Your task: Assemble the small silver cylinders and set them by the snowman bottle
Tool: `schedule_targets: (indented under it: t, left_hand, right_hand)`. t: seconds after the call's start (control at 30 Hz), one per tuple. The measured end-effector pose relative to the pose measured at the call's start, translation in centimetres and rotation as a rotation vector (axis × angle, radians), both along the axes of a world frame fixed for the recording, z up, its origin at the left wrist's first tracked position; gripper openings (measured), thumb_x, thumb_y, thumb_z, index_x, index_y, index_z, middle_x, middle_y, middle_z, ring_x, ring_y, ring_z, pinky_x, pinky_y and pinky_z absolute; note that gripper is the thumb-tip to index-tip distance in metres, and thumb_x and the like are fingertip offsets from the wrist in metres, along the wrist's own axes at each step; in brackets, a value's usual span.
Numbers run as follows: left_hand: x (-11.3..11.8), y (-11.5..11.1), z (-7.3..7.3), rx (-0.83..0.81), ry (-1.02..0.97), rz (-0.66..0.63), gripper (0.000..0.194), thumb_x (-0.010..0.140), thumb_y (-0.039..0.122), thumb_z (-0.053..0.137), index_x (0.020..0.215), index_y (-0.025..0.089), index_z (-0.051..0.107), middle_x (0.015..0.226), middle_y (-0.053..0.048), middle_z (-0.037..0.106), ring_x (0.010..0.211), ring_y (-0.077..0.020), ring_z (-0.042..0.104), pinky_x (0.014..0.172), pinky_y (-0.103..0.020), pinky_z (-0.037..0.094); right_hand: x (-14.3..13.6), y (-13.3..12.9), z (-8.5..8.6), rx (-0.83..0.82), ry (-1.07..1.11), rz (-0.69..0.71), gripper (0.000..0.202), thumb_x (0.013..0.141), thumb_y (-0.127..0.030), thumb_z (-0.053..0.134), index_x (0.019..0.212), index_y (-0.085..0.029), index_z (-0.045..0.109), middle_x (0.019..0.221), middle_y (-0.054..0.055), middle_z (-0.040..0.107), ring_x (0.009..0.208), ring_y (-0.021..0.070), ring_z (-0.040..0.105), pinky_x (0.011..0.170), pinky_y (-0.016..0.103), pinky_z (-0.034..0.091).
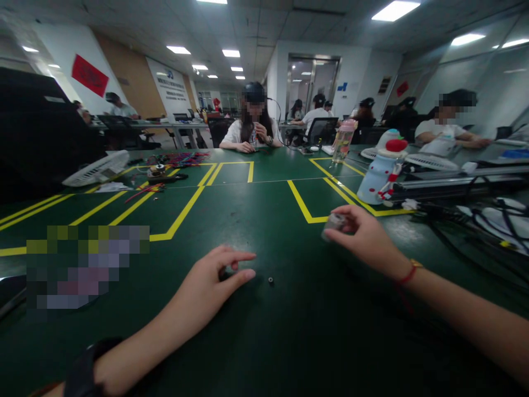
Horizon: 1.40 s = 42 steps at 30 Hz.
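Observation:
My left hand is over the green table, its index finger and thumb apart with nothing between them. Just right of its fingertips, a small dark ring-like part lies on the table. Farther right, my right hand has its thumb and fingers closed on a grey metal cylinder, close to the corner of a yellow tape outline. The underside of the cylinder is blurred, so whether it touches the table is unclear.
A blue bottle with a red-and-white figure and a clear pink-lidded bottle stand at the right, near black cables. Coloured wires and a white fan lie at the left. A person sits opposite.

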<state>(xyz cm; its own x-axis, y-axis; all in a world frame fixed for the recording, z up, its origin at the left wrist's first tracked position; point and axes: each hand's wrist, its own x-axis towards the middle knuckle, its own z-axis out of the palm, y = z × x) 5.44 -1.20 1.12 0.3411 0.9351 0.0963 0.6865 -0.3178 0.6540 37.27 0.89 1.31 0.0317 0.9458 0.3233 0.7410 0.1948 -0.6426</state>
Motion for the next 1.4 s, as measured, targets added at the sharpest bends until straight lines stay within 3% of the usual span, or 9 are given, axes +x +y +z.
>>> schedule_targets:
  t: [0.13, 0.3, 0.4, 0.57, 0.7, 0.93, 1.03, 1.17, 1.4]
  left_hand:
    - [-3.3, 0.8, 0.1, -0.033, 0.005, 0.136, 0.040, 0.084, 0.055, 0.054, 0.108, 0.026, 0.068, 0.080, -0.001, 0.060, 0.068, -0.0191, 0.057, 0.060, -0.029, 0.042]
    - [-4.5, 1.2, -0.6, -0.100, -0.018, 0.251, 0.044, 0.085, 0.058, 0.050, 0.107, 0.025, 0.067, 0.080, -0.001, 0.065, 0.070, -0.0206, 0.059, 0.060, -0.029, 0.041]
    - [-4.0, 1.1, -0.6, -0.102, -0.023, 0.254, 0.042, 0.085, 0.058, 0.050, 0.106, 0.025, 0.067, 0.082, -0.001, 0.067, 0.072, -0.0213, 0.060, 0.061, -0.030, 0.041]
    - [-3.6, 0.9, -0.5, -0.081, -0.028, 0.248, 0.040, 0.086, 0.055, 0.051, 0.104, 0.024, 0.067, 0.091, -0.003, 0.068, 0.080, -0.0229, 0.061, 0.066, -0.032, 0.042]
    - [-3.8, 0.9, -0.9, -0.050, -0.011, 0.230, 0.038, 0.086, 0.053, 0.051, 0.103, 0.023, 0.068, 0.092, -0.003, 0.068, 0.081, -0.0227, 0.061, 0.070, -0.033, 0.043]
    - [-3.5, 1.0, -0.8, -0.054, -0.029, 0.264, 0.038, 0.086, 0.054, 0.051, 0.100, 0.023, 0.068, 0.092, -0.003, 0.069, 0.082, -0.0230, 0.062, 0.070, -0.033, 0.043]
    - [-3.5, 1.0, -0.9, -0.048, -0.038, 0.267, 0.037, 0.086, 0.054, 0.052, 0.099, 0.024, 0.069, 0.092, -0.002, 0.069, 0.083, -0.0229, 0.062, 0.070, -0.032, 0.043]
    - [-3.7, 0.9, -1.1, -0.042, -0.023, 0.274, 0.038, 0.086, 0.054, 0.051, 0.100, 0.024, 0.069, 0.091, -0.003, 0.070, 0.081, -0.0232, 0.062, 0.068, -0.032, 0.044]
    - [-3.6, 0.8, -0.7, -0.048, -0.011, 0.271, 0.038, 0.086, 0.055, 0.050, 0.100, 0.024, 0.069, 0.092, -0.003, 0.069, 0.083, -0.0235, 0.063, 0.069, -0.032, 0.044]
  right_hand:
    - [10.0, 1.7, 0.7, -0.024, -0.316, -0.506, 0.052, 0.068, -0.043, 0.066, 0.107, -0.011, 0.058, 0.099, 0.017, 0.063, 0.082, 0.0224, 0.059, 0.071, 0.035, 0.045]
    - [14.3, 1.7, 1.0, -0.025, -0.422, -0.667, 0.066, 0.065, -0.048, 0.068, 0.112, -0.003, 0.058, 0.108, 0.030, 0.056, 0.099, 0.0363, 0.053, 0.078, 0.048, 0.039]
    - [9.4, 0.9, 0.7, 0.082, -0.517, -0.563, 0.076, 0.063, -0.058, 0.068, 0.123, -0.013, 0.055, 0.130, 0.024, 0.046, 0.121, 0.0392, 0.037, 0.094, 0.055, 0.028]
    - [-4.9, -2.2, -1.1, 0.058, -0.362, 0.322, 0.050, 0.075, -0.063, 0.058, 0.115, -0.033, 0.064, 0.135, 0.006, 0.046, 0.121, 0.0282, 0.039, 0.095, 0.047, 0.032]
    - [-9.7, -2.5, -1.2, 0.052, -0.303, 0.466, 0.024, 0.081, -0.052, 0.059, 0.087, -0.033, 0.072, 0.127, 0.001, 0.053, 0.116, 0.0251, 0.043, 0.092, 0.044, 0.031]
    - [5.0, 1.3, 2.7, 0.244, -0.653, -0.306, 0.033, 0.088, -0.044, 0.046, 0.092, -0.021, 0.070, 0.109, 0.009, 0.065, 0.103, 0.0261, 0.051, 0.083, 0.039, 0.030]
    - [12.1, 1.7, 3.3, 0.027, -0.762, -0.598, 0.039, 0.087, -0.047, 0.042, 0.101, -0.023, 0.068, 0.108, 0.011, 0.065, 0.094, 0.0265, 0.054, 0.071, 0.035, 0.031]
    - [16.2, 1.8, 3.0, -0.231, -0.714, -0.658, 0.042, 0.083, -0.052, 0.047, 0.105, -0.024, 0.068, 0.100, 0.010, 0.067, 0.082, 0.0232, 0.055, 0.068, 0.032, 0.034]
    - [17.4, 2.3, 2.5, -0.212, -0.644, -0.701, 0.048, 0.080, -0.059, 0.046, 0.105, -0.025, 0.069, 0.102, 0.011, 0.066, 0.084, 0.0245, 0.054, 0.069, 0.033, 0.035]
